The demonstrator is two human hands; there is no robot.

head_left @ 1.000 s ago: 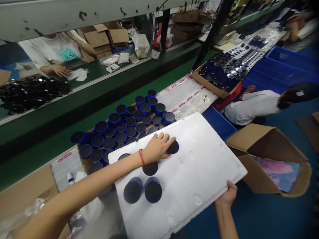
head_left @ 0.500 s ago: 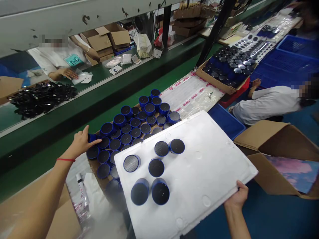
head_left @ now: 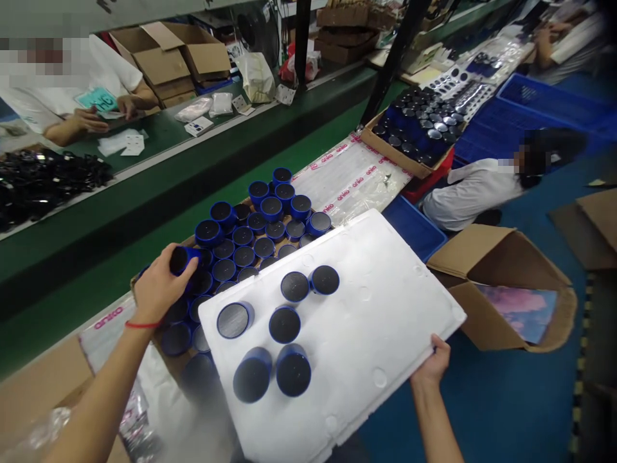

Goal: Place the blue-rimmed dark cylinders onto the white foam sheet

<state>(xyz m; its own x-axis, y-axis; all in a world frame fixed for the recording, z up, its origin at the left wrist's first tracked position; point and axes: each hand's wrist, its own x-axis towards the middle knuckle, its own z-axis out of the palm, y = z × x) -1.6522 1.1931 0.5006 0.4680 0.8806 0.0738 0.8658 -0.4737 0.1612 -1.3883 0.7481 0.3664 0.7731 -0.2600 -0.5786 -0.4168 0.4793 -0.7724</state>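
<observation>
My left hand [head_left: 161,283] grips a blue cylinder with a black top [head_left: 179,260] at the left part of a cardboard tray full of similar blue cylinders [head_left: 243,256]. A white foam board [head_left: 380,308] lies tilted across the lower middle, overlapping the tray's near side. Several blue cylinders [head_left: 284,324] stand on the board's left half, with black or greyish tops. At the board's right edge, my right hand [head_left: 432,361] holds it, thumb on top and the other fingers hidden beneath.
An open cardboard box [head_left: 482,257] stands at the right, near a person in a light shirt [head_left: 475,193]. Another box of dark round parts [head_left: 419,122] sits farther back. Across the green conveyor [head_left: 193,167], a person handles small items beside a black pile [head_left: 43,186].
My left hand has closed around a blue cylinder and lifted it slightly. The view has shifted, so the board and tray appear farther left. The person across has drawn their hands back from the white cards.
</observation>
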